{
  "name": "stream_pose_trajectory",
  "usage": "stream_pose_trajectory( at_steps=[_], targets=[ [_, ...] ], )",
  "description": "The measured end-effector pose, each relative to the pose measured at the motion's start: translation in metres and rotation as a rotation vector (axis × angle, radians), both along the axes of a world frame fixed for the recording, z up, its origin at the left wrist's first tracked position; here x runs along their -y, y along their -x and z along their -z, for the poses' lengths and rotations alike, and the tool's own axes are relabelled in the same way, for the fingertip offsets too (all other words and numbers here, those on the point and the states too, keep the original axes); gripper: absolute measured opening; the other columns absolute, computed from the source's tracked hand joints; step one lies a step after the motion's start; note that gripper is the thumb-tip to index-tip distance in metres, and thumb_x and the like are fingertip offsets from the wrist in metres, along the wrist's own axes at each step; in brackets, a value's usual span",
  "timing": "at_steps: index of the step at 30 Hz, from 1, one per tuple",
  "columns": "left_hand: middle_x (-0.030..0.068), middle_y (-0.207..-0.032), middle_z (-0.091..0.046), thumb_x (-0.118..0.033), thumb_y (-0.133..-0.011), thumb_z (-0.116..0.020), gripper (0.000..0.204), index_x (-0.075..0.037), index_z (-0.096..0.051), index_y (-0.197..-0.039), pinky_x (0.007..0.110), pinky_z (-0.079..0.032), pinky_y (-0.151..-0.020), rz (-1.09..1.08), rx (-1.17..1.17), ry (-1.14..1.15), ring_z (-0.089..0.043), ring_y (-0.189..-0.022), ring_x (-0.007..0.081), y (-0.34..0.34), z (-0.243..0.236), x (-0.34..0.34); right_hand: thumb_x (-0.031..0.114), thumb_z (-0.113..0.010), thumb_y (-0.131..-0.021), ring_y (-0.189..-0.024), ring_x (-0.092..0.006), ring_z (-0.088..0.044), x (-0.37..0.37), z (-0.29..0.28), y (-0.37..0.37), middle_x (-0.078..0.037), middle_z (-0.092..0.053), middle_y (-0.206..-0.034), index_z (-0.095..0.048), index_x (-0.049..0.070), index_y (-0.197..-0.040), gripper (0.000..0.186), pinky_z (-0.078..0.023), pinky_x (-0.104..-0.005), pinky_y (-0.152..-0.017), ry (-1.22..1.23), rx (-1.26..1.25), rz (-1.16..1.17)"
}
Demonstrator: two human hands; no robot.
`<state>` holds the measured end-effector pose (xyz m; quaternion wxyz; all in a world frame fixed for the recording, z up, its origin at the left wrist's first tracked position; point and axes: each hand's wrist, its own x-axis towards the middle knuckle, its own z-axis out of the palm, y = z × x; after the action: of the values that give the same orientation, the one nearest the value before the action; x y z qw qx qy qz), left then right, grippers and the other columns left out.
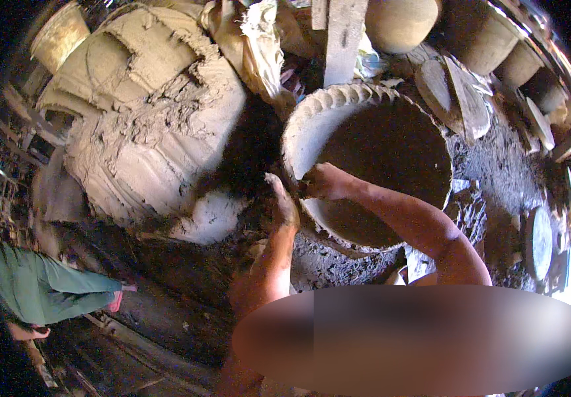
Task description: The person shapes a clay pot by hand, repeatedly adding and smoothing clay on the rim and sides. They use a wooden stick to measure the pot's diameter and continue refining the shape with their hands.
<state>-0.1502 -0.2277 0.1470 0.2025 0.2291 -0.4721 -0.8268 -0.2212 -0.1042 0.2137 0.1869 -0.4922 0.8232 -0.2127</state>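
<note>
A large round clay pot (371, 240) stands in front of me, its rim pressed into a scalloped edge along the far left. My right hand (325, 181) reaches across the pot's mouth, its fingers curled closed on the left part of the rim. Just outside the same stretch of wall is my left hand (281, 202), fingers stretched out and held upward. Whether its palm touches the pot is hard to tell in the shadow. The pot's inside is mostly in dark shade, with light on its left wall.
A big mound of wet clay (160, 132) rises at the left. Behind the pot stand a wooden post (346, 43) and a rounded pot (401, 23). Flat boards (467, 99) lean at the right, near a round disc (538, 243). Another person in green trousers (67, 284) is at lower left.
</note>
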Motion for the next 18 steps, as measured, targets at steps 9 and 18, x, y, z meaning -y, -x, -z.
stream_pose_trajectory(
  at_steps=[9, 18],
  targets=[
    [0.0062, -0.154, -0.017, -0.086, -0.077, -0.021, 0.106, -0.008, -0.013, -0.149, 0.038, -0.017, -0.115, 0.186, -0.107, -0.053, -0.017, -0.141, 0.0227, 0.01, 0.036, 0.018, 0.001, -0.056, -0.069, -0.091, -0.0243, -0.063, -0.028, -0.003, -0.035, -0.013, -0.068, -0.099, -0.061, -0.001, -0.114, 0.045, -0.05, -0.0406, -0.081, 0.45, 0.504, -0.018],
    [0.0104, -0.153, -0.023, -0.091, -0.07, -0.015, 0.114, -0.008, -0.023, -0.148, 0.045, -0.012, -0.115, 0.308, -0.056, -0.045, -0.019, -0.14, 0.0281, 0.014, -0.012, 0.018, 0.013, -0.065, -0.082, -0.094, -0.0157, -0.062, -0.277, -0.078, -0.044, -0.006, -0.067, -0.107, -0.058, 0.005, -0.123, 0.043, -0.052, -0.0306, -0.08, 0.571, 0.424, 0.632]
  ],
)
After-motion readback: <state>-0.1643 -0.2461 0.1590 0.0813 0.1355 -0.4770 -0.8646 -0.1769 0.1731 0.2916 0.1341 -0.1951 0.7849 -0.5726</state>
